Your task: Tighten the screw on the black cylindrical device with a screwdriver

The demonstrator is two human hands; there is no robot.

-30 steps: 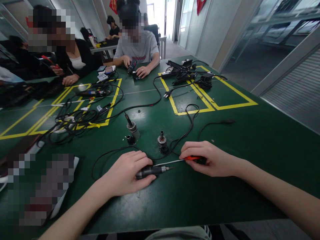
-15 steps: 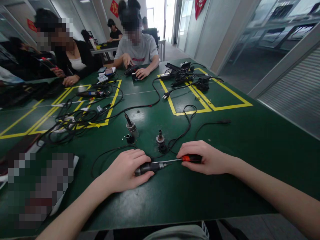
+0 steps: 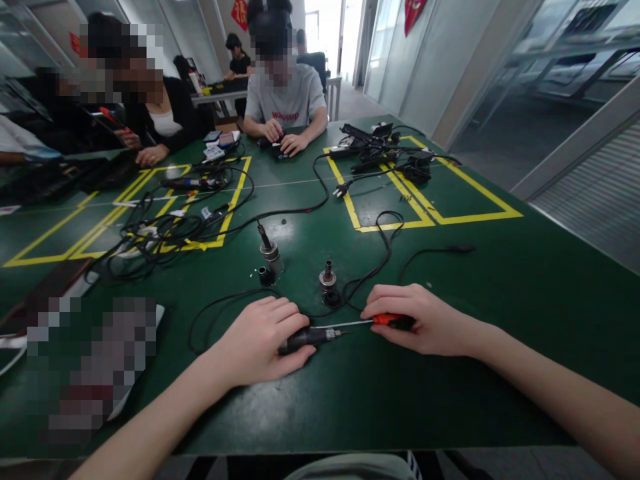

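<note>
My left hand (image 3: 267,340) is closed around a dark cylindrical power tool (image 3: 310,337) lying low over the table, its metal collar and thin tip pointing right. Between the fingers of my right hand (image 3: 425,319) is a screwdriver (image 3: 381,320) with a red and black handle. Its thin shaft runs left along the power tool's upper side, and its tip is hidden by my left hand. Just beyond, a metal cylindrical part (image 3: 271,252) stands with a dark shaft upward, next to a small black cap (image 3: 265,275). A second metal part (image 3: 328,277) stands by a black ring (image 3: 332,297).
Black cables (image 3: 385,260) wind behind my hands. Tangled cords (image 3: 150,230) and a dark tool pile (image 3: 370,143) lie at yellow tape on the green table (image 3: 320,413). A pixelated object (image 3: 95,373) lies left; a person (image 3: 285,93) works opposite.
The whole view has shifted slightly, placing things farther right. Both my hands keep their grips, with the screwdriver still along the power tool. Across the table, the co-worker's hands have drawn together.
</note>
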